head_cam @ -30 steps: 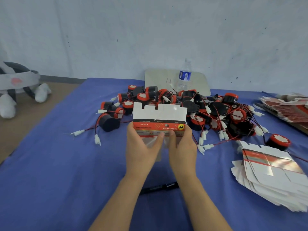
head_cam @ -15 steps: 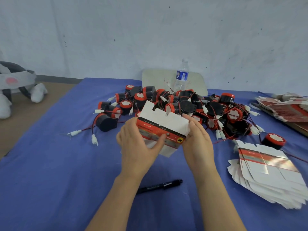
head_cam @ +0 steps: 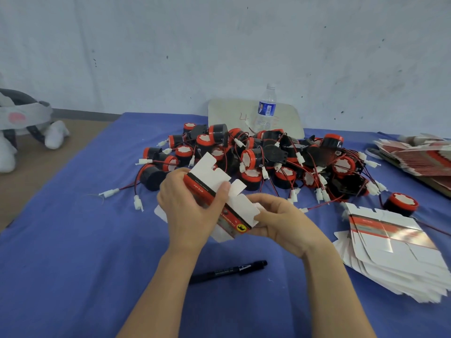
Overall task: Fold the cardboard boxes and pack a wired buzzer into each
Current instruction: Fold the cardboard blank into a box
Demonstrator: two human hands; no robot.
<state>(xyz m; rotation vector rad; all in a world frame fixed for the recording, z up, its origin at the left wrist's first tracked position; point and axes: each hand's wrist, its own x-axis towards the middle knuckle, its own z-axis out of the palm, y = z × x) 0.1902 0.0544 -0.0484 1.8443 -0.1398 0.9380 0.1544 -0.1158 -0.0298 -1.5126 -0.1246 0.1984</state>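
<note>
A small red, black and white cardboard box point(head_cam: 227, 206) is held tilted above the blue cloth, its white flaps standing open at the top. My left hand point(head_cam: 188, 208) grips its left end, thumb over a flap. My right hand point(head_cam: 280, 220) holds its right end, with the fingers curled under the lower right corner. Behind the box lies a heap of wired buzzers point(head_cam: 263, 159), black bodies with red caps, red wires and white plugs. One buzzer point(head_cam: 400, 203) sits apart on the right.
A fanned stack of flat boxes point(head_cam: 395, 252) lies at the right, another stack of flat boxes point(head_cam: 419, 154) at the far right. A black pen point(head_cam: 227, 272) lies near my forearms. A water bottle point(head_cam: 264, 108) stands on a white board point(head_cam: 227, 113). A plush toy point(head_cam: 22, 125) is on the floor, left.
The box has turned from level to tilted, its right end down. My right hand slid lower to the box's right end; my left thumb came over a flap.
</note>
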